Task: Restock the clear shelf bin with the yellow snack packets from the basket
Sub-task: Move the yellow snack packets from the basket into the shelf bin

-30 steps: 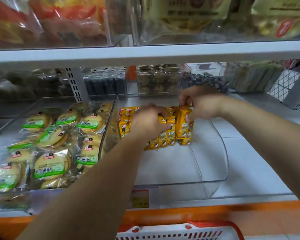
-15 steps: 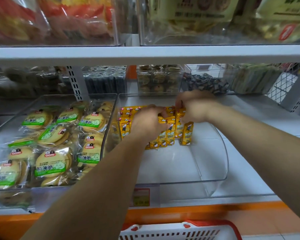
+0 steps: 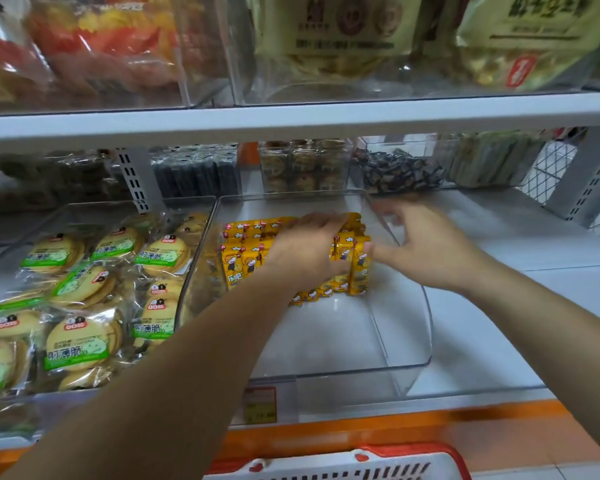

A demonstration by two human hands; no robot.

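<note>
A row of yellow snack packets (image 3: pixel 242 263) stands upright at the back left of the clear shelf bin (image 3: pixel 411 364). My left hand (image 3: pixel 305 252) lies over the right part of the row, fingers curved across the packet tops, and holds them. My right hand (image 3: pixel 430 247) is just right of the row with fingers spread. Its thumb touches the rightmost packet (image 3: pixel 360 268). Its fingers are blurred. The white and red basket (image 3: pixel 343 467) shows at the bottom edge.
A second clear bin (image 3: pixel 194 271) on the left holds round green-labelled biscuit packs (image 3: pixel 80 341). The front half of the yellow-packet bin is bare. Dark sweets (image 3: pixel 399 173) and cookie tubs (image 3: pixel 302 164) sit behind. An upper shelf (image 3: pixel 291 121) hangs overhead. White shelf lies bare on the right.
My right hand has let go of the packet it was pressing into the row, opened, and drawn slightly right. My left hand stays on the row.
</note>
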